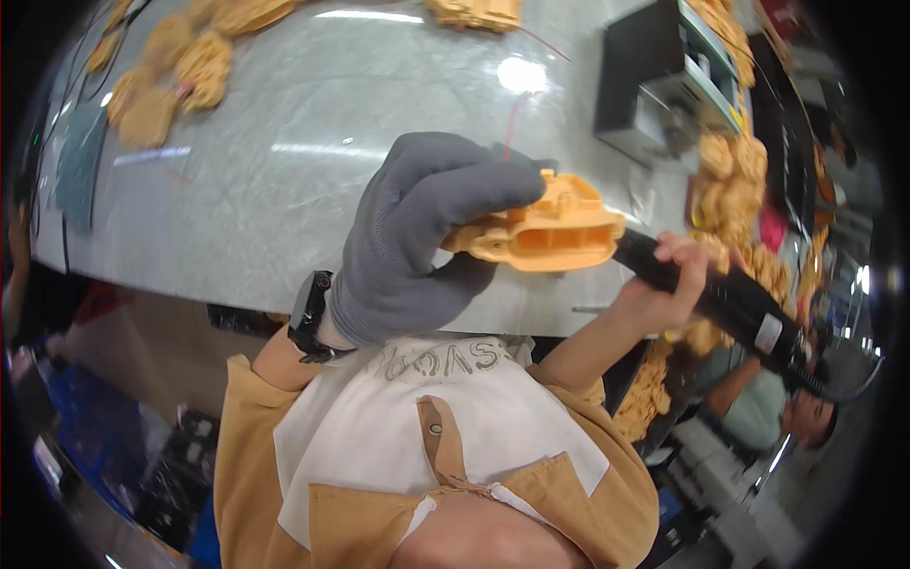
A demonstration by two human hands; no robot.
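My left hand [408,228], in a grey knitted glove, grips an orange plastic housing [569,245] above the front of the table. The thumb and fingers close round its left end. A long opening and moulded ribs show on the piece. My bare right hand [668,284] is wrapped round a black corded electric screwdriver [730,303], which points up and left. Its front end lies close to the right end of the housing; whether they touch cannot be seen. The tip is hidden or blurred.
A dark box-shaped device [654,85] stands on the grey table [313,95] at the back right. Orange parts lie in heaps at the far left [175,71] and along the right [730,190]. Another person [768,408] sits at the right. Blue crates [85,427] stand below left.
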